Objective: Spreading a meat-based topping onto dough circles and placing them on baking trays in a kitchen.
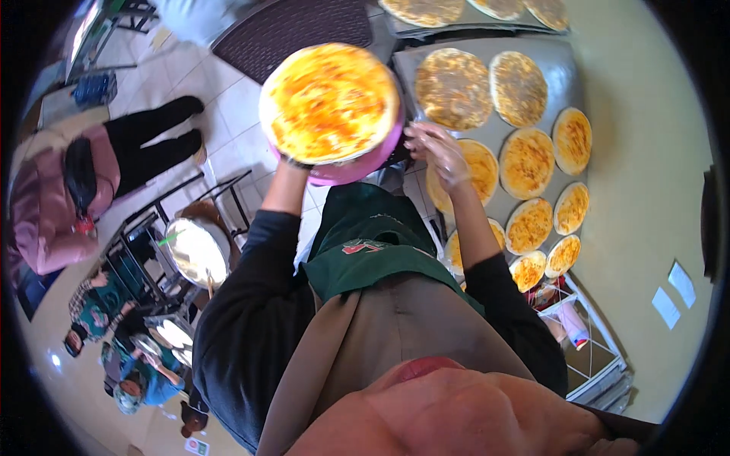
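A round flatbread (331, 102) with a browned orange-yellow topping is held up in front of me. My left hand (296, 163) supports it from below near its close edge; most of that hand is hidden. Under the flatbread, part of a pink basin (342, 172) shows. To its right, my right hand (438, 149) is in a clear plastic glove, fingers bent and apart, holding nothing that I can see. It is just above the grey worktop (562, 74), where several similar flatbreads (527, 162) lie, the closest one (478, 168) partly behind my wrist.
A dark woven-pattern table (319, 28) stands beyond the basin. Left are a large round metal pan (197, 251) and a black metal frame (165, 205). A person in a pink top (68, 188) is farther left; other people work at lower left. A wire rack (593, 353) stands by the right wall.
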A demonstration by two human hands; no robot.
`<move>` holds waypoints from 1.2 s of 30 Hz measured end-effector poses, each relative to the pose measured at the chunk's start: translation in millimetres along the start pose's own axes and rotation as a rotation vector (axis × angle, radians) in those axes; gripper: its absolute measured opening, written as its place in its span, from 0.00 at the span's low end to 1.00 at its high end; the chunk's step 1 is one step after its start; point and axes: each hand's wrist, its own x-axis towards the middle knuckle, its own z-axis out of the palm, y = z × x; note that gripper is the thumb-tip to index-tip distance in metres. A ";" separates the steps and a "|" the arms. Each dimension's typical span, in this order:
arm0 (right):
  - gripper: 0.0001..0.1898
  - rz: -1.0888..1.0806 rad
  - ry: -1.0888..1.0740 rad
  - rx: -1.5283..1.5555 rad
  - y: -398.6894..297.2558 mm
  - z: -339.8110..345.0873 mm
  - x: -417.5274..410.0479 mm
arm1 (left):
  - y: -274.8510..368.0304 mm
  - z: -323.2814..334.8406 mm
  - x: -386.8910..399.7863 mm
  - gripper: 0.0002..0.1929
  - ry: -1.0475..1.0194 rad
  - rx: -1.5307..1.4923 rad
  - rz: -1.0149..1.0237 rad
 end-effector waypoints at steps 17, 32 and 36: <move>0.25 -0.077 0.230 -1.045 186.7 135.5 306.7 | 91.7 -165.3 -246.8 0.27 0.264 -0.204 0.139; 0.18 -0.215 -0.223 -1.504 215.9 152.4 250.5 | 69.2 -194.1 -245.8 0.27 0.280 -0.363 0.189; 0.20 0.091 -0.125 -1.732 178.6 163.3 232.6 | 66.0 -201.6 -243.0 0.27 0.289 -0.388 0.200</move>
